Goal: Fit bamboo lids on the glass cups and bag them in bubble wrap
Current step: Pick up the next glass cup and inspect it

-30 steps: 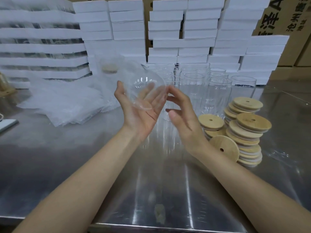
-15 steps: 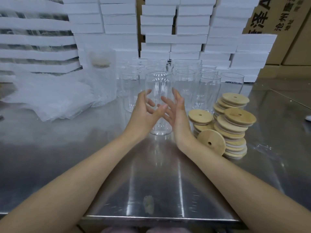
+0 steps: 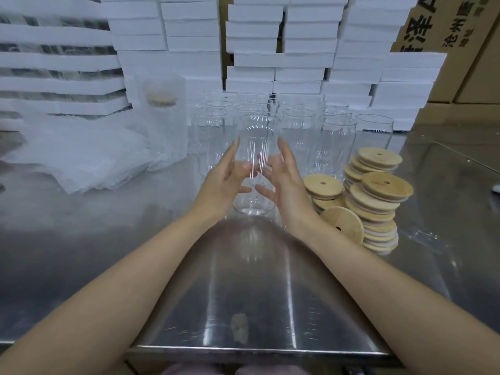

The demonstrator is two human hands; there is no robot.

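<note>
Fingers spread and holding nothing, my left hand (image 3: pixel 226 182) and right hand (image 3: pixel 285 185) flank the glass cup (image 3: pixel 257 142) standing upright on the steel table (image 3: pixel 243 280) just left of the bamboo lids (image 3: pixel 384 185), and it looks slick, stiff and breakable, so I'd clasp it mid-wall, gently.

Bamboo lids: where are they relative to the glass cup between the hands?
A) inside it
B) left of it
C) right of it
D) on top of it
C: the bamboo lids are stacked on the steel table to the right of the glass cup, just past the right hand; the cup's mouth is uncovered.
</note>
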